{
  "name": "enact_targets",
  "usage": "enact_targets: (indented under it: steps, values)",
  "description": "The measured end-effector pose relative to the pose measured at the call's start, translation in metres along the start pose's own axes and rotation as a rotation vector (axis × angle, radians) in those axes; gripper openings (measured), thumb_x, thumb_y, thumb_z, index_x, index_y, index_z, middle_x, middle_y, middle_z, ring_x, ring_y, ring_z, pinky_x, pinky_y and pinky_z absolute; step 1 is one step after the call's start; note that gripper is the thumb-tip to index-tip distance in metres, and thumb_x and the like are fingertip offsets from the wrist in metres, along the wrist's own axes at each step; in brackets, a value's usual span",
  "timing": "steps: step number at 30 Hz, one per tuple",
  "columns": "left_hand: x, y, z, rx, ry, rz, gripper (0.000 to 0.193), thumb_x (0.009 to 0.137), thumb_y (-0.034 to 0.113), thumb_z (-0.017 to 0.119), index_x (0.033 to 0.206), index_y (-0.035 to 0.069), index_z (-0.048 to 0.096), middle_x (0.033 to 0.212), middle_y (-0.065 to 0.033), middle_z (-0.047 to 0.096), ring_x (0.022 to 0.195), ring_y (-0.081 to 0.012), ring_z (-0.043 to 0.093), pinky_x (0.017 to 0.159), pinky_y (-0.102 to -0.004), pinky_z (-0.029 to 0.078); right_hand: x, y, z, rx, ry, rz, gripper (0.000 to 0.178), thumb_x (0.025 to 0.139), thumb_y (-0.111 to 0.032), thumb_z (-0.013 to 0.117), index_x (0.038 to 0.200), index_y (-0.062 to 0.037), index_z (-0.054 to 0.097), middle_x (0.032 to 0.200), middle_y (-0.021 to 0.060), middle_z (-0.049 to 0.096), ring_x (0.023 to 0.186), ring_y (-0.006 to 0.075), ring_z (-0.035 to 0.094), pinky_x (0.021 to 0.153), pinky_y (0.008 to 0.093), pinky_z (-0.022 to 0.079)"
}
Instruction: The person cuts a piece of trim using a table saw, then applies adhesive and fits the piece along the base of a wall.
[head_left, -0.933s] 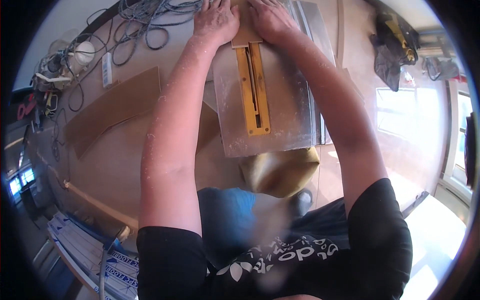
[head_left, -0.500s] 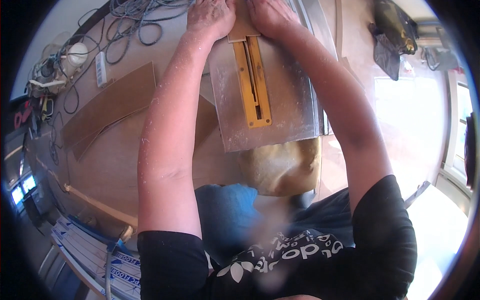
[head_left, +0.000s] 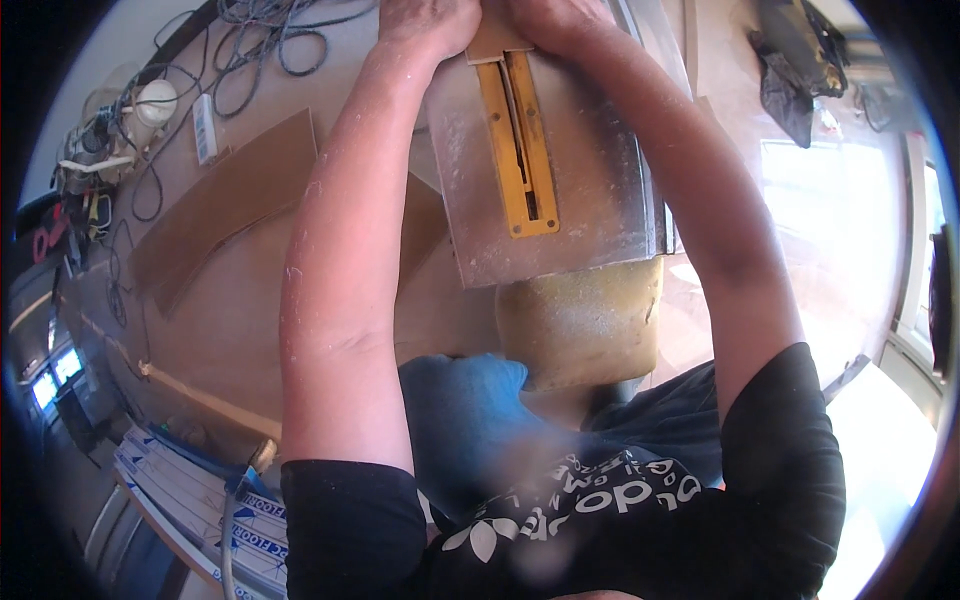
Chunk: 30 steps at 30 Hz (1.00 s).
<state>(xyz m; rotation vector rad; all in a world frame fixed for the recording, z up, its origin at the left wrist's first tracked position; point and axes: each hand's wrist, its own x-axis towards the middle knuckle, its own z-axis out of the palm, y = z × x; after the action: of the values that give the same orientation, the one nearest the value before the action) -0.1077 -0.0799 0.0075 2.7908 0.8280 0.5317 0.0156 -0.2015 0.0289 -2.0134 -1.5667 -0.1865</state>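
A narrow brown board lies on the metal top of a table saw, its near end over the far part of a yellow slotted insert. My left hand rests against the board's left side. On its right side is my right hand, also against the board. The upper edge of the view cuts off the fingers of both hands, so their grip is hidden. Pale dust specks both forearms and the saw top.
Thin brown offcuts lie on the floor to the left, near coiled grey cable. A dusty yellowish container sits below the saw's near edge. Wrapped flooring packs are at lower left, a dark bag at upper right.
Both hands and the board have shifted slightly farther away, leaving less of the fingers in view. The saw and surroundings sit a little higher and to the right in the picture.
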Motion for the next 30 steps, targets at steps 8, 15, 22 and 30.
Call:
enact_targets:
  steps: [8,15,22,30]
  values:
    - [0.000,0.001,0.001,0.001,-0.026,-0.012,0.059,0.107,0.031,0.040,0.151,-0.008,0.040,0.157,-0.0267,0.041,0.149,-0.0394,0.035,0.123,-0.0444,0.031,0.000,-0.005,-0.008,0.029,-0.086,0.051,0.041,0.099,-0.024,0.051,0.128,0.0026,0.062,0.142,0.0254,0.057,0.135,0.0394,0.052,0.115,0.0448,0.040]
    - [-0.004,-0.001,0.001,0.016,0.001,0.014,0.058,0.107,0.030,0.040,0.151,-0.008,0.040,0.156,-0.0267,0.043,0.147,-0.0406,0.037,0.123,-0.0447,0.031,-0.002,-0.001,-0.001,0.025,-0.090,0.012,0.041,0.099,-0.022,0.048,0.129,0.0038,0.061,0.143,0.0258,0.057,0.137,0.0391,0.050,0.116,0.0452,0.039]
    - [-0.004,0.000,0.000,0.014,0.010,0.026,0.058,0.107,0.029,0.040,0.151,-0.008,0.039,0.156,-0.0273,0.042,0.147,-0.0417,0.037,0.123,-0.0458,0.031,-0.003,0.002,0.000,0.026,-0.064,-0.018,0.041,0.096,-0.018,0.048,0.127,0.0053,0.060,0.139,0.0281,0.058,0.134,0.0414,0.051,0.115,0.0455,0.040]
    - [-0.006,0.001,-0.003,-0.041,0.031,0.044,0.057,0.106,0.026,0.043,0.151,-0.009,0.038,0.157,-0.0289,0.040,0.148,-0.0427,0.036,0.123,-0.0464,0.031,-0.004,-0.003,-0.007,0.007,-0.042,-0.021,0.039,0.097,-0.018,0.048,0.126,0.0045,0.060,0.137,0.0281,0.059,0.134,0.0417,0.051,0.114,0.0458,0.040]
